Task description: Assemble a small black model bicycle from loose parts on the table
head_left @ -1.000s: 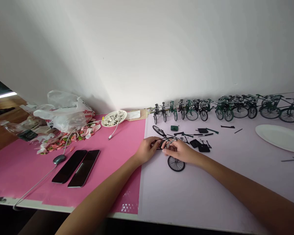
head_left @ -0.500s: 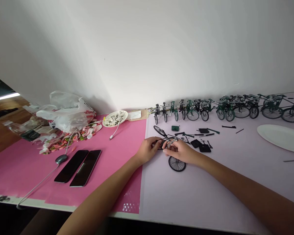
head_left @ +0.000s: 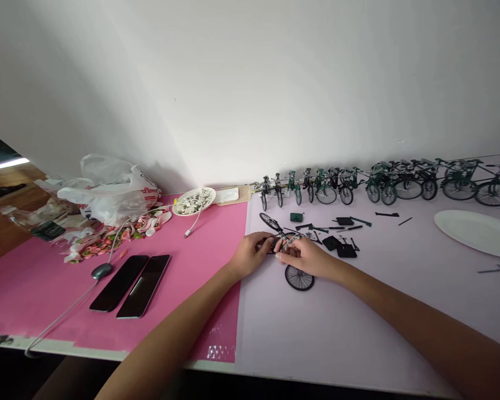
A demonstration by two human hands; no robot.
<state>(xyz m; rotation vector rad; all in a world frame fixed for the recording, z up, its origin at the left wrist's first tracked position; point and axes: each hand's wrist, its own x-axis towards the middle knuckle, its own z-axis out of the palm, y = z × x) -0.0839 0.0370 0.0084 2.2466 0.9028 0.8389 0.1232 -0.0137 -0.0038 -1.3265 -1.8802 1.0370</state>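
Observation:
Between my hands, over the pale part of the table, is a miniature bicycle (head_left: 270, 221) with a black spoked wheel and silver handlebar parts. My left hand (head_left: 252, 253) is closed on a dark part on its left side. The fingers of my right hand (head_left: 302, 254) pinch the silver part from the right. My fingers cover much of the frame. A loose-looking spoked wheel (head_left: 299, 278) lies just below my right hand; whether it joins the bicycle cannot be seen. Just beyond my hands are small black parts (head_left: 346, 250) and a dark green box-shaped piece (head_left: 297, 217).
Several finished-looking miniature bicycles (head_left: 408, 189) line the wall. A white oval plate (head_left: 475, 230) stands at right. On the pink side are two phones (head_left: 144, 286), a cable with a dark puck (head_left: 101, 271), a plate of small pale pieces (head_left: 194, 213), plastic bags (head_left: 112, 194) and pink-green pieces (head_left: 116, 236).
The whole view has shifted slightly, so everything sits a little farther left. My hands keep nearly the same hold on the miniature bicycle.

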